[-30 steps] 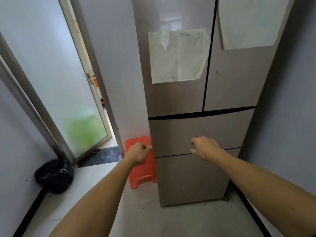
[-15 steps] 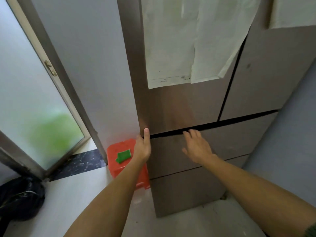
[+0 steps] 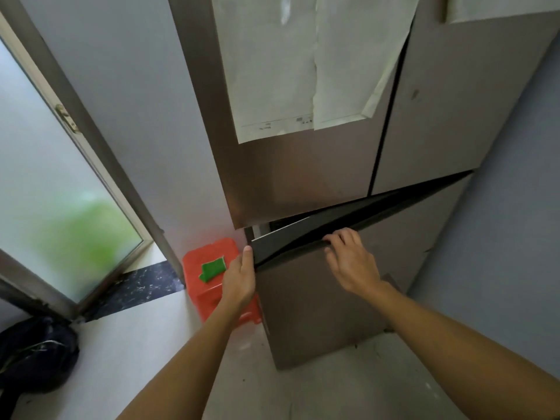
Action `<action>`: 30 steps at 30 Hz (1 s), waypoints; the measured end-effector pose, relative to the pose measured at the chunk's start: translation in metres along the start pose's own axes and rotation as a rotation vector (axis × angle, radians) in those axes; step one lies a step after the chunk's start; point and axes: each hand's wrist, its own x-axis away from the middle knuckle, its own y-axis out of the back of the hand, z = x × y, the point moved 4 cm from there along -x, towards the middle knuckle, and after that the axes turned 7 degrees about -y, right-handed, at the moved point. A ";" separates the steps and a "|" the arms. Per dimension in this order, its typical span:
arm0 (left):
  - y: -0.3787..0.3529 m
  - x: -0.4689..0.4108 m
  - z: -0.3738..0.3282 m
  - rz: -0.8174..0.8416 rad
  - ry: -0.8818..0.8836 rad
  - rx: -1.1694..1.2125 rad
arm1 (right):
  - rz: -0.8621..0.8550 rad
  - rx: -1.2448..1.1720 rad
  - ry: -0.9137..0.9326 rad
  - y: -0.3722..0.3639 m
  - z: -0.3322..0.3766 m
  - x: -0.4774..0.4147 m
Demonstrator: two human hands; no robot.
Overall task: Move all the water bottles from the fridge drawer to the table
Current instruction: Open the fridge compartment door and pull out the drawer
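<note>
Grey walls and a pale floor frame a bronze-brown multi-door fridge (image 3: 303,183) that fills the view from 12 to 3 o'clock. Two overlapping paper sheets (image 3: 272,71) are taped to its upper left door; a line of tiny print runs along the bottom, too small to read. Another sheet (image 3: 500,7) at 1 o'clock is cut off by the frame. Near the centre the fridge drawer (image 3: 303,304) stands ajar, a dark wedge gaping above its front panel; its inside is black, so any water bottles are hidden. The right hand (image 3: 351,262) hooks its fingers over the drawer's top edge. The left hand (image 3: 239,280) sits well apart at the drawer's left corner, thumb against it, fingers out of sight, so its grip cannot be told. At 9 o'clock of that hand, partly behind it, stands an orange plastic stool (image 3: 212,247) bearing a green sponge-like piece (image 3: 213,268). A frosted glass door (image 3: 60,192) spans 9 o'clock, and a black bag (image 3: 33,353) lies at 8 o'clock, cropped.
</note>
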 end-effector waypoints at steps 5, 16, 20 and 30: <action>-0.008 0.073 -0.017 0.181 0.078 0.075 | -0.013 -0.095 -0.080 0.028 -0.023 0.050; -0.100 0.210 -0.045 0.530 -0.098 -0.290 | 0.069 -0.129 -0.364 0.149 -0.117 0.184; -0.140 0.227 -0.070 0.562 -0.183 -0.366 | 0.165 -0.156 -0.451 0.194 -0.164 0.203; -0.312 0.206 -0.165 0.593 -0.607 -0.519 | 0.236 0.079 -0.515 0.278 -0.291 0.224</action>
